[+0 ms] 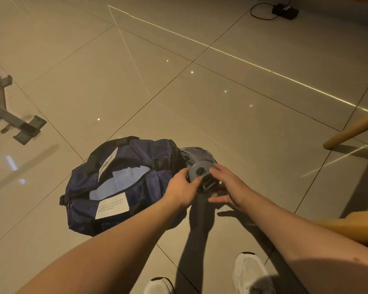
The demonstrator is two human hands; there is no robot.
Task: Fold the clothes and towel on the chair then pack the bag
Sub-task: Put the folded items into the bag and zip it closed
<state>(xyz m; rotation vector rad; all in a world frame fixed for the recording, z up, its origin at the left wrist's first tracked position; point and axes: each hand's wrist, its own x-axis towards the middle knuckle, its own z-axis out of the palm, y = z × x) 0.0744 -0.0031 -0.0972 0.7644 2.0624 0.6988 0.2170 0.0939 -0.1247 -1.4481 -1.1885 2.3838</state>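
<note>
Bottle [200, 172], top up, sits at the mouth of the pocket [197, 152] at the bag's [136, 151] right end on the floor [221, 102], directly between the hands: left hand [183, 192] grips its near-left side, right hand [227, 185] spread, straight fingers [216, 169] touching its right rim, both equally near.

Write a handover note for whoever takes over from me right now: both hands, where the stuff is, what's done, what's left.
Hands: the left hand grips the grey-lidded bottle near its top. The right hand is open, with straight fingers at the lid's other side.
Things: the navy duffel bag lies on the tiled floor with its main zip open and folded light-blue cloth inside. The bottle is at the open grey-lined end pocket.
Done: some folded cloth is packed.
Left: probably seat the bottle, then zip up. Only a leg of the chair shows clearly, so check there for leftover clothes.
</note>
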